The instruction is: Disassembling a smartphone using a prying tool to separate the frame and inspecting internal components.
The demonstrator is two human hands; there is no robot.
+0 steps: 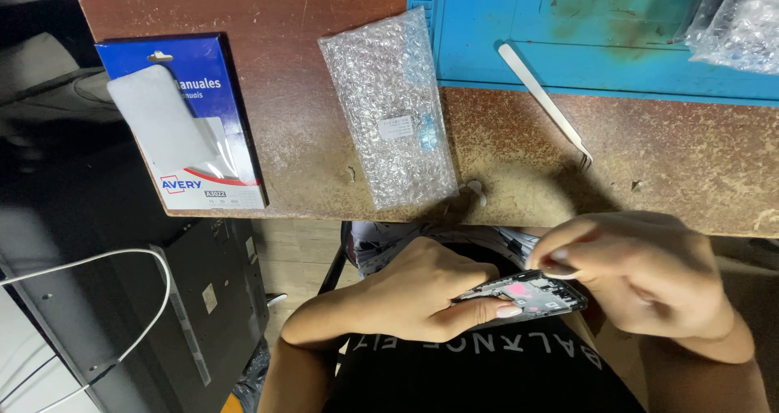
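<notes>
Opened phone (531,294) is gripped by curled left hand (422,291), thumb laid along its near edge. Right hand (641,271) is pinched closed, fingertips (556,255) touching phone's top. Phone is held between both hands below desk (308,80) edge; tweezers (545,102) lie at 12 o'clock.

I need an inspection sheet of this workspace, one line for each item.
Surface: worn brown table; blue repair mat at the far right.
Job's things: opened phone, internals showing, held below the table edge.
Clutter: bubble-wrap bag, tweezers, blue label pack, plastic bags.
Grippers: left hand grips the phone; right hand pinches at its top.
Cables: white cable, at left.
Surroundings: dark device beneath the table.
</notes>
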